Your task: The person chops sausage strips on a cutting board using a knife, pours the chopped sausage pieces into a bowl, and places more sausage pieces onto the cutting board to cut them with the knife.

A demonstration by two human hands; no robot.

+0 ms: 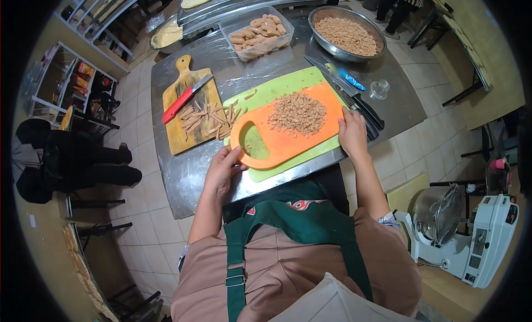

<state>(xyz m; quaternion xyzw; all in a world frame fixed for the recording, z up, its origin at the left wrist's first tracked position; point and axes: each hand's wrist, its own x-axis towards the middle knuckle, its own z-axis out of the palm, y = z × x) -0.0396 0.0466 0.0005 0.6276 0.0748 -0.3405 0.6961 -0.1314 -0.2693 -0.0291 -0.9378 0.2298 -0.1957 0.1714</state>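
Observation:
Both of my hands grip an orange cutting board [280, 143] with a pile of diced sausage [298, 112] on it. My left hand [221, 168] is closed on the handle end. At the opposite edge, my right hand [353, 132] holds the board's right side. Under it lies a larger green cutting board [277, 85]. To the left, a wooden board [176, 135] carries thin sausage strips [200, 120] and a red-handled knife [187, 99]. Black-handled knives [363, 103] rest just beyond my right hand.
A clear plastic tub [256, 55] of sausage pieces and a steel bowl [346, 55] heaped with diced sausage stand at the table's back. A small clear cup [379, 89] sits near the right edge. A stand mixer [460, 239] is at right; a person [77, 158] stands at left.

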